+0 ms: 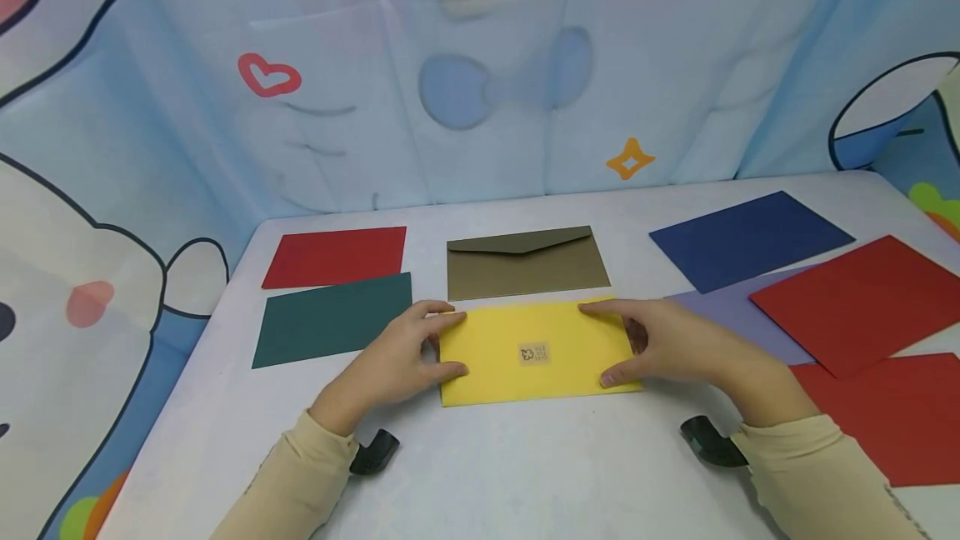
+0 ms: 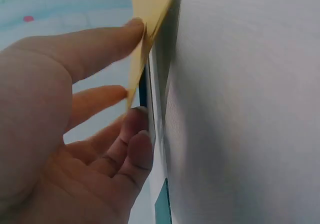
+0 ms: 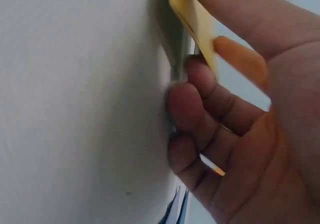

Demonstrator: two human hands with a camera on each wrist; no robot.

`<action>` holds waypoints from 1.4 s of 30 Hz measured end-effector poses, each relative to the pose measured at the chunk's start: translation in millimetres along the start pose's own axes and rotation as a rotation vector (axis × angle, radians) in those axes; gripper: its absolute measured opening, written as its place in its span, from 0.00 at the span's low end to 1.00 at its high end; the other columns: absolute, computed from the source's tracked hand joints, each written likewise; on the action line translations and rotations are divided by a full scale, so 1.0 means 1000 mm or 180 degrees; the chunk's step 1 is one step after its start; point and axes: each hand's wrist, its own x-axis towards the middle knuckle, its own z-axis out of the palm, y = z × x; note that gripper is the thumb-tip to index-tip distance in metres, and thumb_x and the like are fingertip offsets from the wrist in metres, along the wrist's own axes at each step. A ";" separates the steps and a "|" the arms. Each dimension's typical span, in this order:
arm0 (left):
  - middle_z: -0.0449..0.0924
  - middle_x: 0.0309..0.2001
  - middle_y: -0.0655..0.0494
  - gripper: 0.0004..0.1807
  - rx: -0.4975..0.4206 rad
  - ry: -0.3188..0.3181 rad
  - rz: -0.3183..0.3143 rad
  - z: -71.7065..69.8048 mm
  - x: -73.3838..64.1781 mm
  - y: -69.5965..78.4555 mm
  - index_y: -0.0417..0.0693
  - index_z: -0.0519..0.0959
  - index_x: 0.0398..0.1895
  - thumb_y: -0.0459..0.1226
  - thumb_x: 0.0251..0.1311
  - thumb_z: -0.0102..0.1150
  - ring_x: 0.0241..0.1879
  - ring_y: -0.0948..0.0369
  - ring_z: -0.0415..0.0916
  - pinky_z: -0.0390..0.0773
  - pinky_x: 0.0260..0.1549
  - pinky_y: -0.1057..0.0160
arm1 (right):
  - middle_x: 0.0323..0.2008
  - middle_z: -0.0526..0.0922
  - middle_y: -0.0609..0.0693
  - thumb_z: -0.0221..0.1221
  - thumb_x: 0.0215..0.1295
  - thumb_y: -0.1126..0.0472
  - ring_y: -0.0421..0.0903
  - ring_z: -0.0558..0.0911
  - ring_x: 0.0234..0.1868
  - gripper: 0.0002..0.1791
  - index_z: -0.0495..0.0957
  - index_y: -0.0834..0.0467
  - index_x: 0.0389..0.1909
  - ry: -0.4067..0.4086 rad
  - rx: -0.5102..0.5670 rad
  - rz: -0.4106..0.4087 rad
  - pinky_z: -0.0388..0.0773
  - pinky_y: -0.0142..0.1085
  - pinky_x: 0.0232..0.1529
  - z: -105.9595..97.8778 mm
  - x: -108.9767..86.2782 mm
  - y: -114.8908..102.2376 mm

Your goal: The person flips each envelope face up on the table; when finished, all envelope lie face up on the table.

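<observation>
A yellow envelope [image 1: 495, 357] with a small printed recycling mark [image 1: 534, 353] lies across the middle of the head view. My left hand [image 1: 397, 361] grips its left end, thumb on the near side and fingertips at the far corner. At the opposite end, my right hand [image 1: 675, 340] holds it between thumb and fingers. Seen edge-on in the left wrist view, the envelope [image 2: 150, 14] is tilted up off the table, some fingers tucked behind or below it. The right wrist view shows the envelope's other end [image 3: 192, 19] pinched likewise.
Behind it lies an olive envelope [image 1: 525, 269] with its flap showing. A red one [image 1: 337, 257] and a dark green one [image 1: 330, 319] lie left. At right are blue [image 1: 750, 240], purple [image 1: 738, 315] and overlapping red ones [image 1: 862, 307]. A printed curtain [image 1: 360, 148] hangs behind the white table [image 1: 525, 473].
</observation>
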 end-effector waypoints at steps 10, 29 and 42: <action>0.64 0.70 0.56 0.43 0.0375 -0.0364 0.0040 0.002 -0.003 0.001 0.49 0.74 0.70 0.55 0.52 0.75 0.68 0.51 0.59 0.68 0.62 0.51 | 0.19 0.67 0.46 0.78 0.44 0.40 0.44 0.66 0.22 0.49 0.74 0.56 0.68 -0.0119 -0.0196 0.0172 0.57 0.34 0.23 0.001 -0.001 -0.001; 0.72 0.62 0.55 0.33 0.0879 0.0039 -0.0099 0.004 0.000 0.000 0.48 0.77 0.67 0.52 0.61 0.68 0.57 0.54 0.64 0.64 0.50 0.54 | 0.20 0.64 0.46 0.70 0.61 0.46 0.43 0.64 0.21 0.42 0.69 0.61 0.72 0.0034 -0.0301 0.0122 0.57 0.33 0.22 0.005 0.002 -0.001; 0.64 0.74 0.58 0.34 0.0861 -0.0045 -0.0233 0.004 0.000 -0.001 0.49 0.70 0.73 0.49 0.67 0.63 0.62 0.54 0.63 0.64 0.51 0.54 | 0.22 0.67 0.49 0.68 0.64 0.46 0.45 0.66 0.21 0.41 0.67 0.59 0.73 0.0131 -0.0329 0.0386 0.59 0.35 0.22 0.007 0.005 -0.006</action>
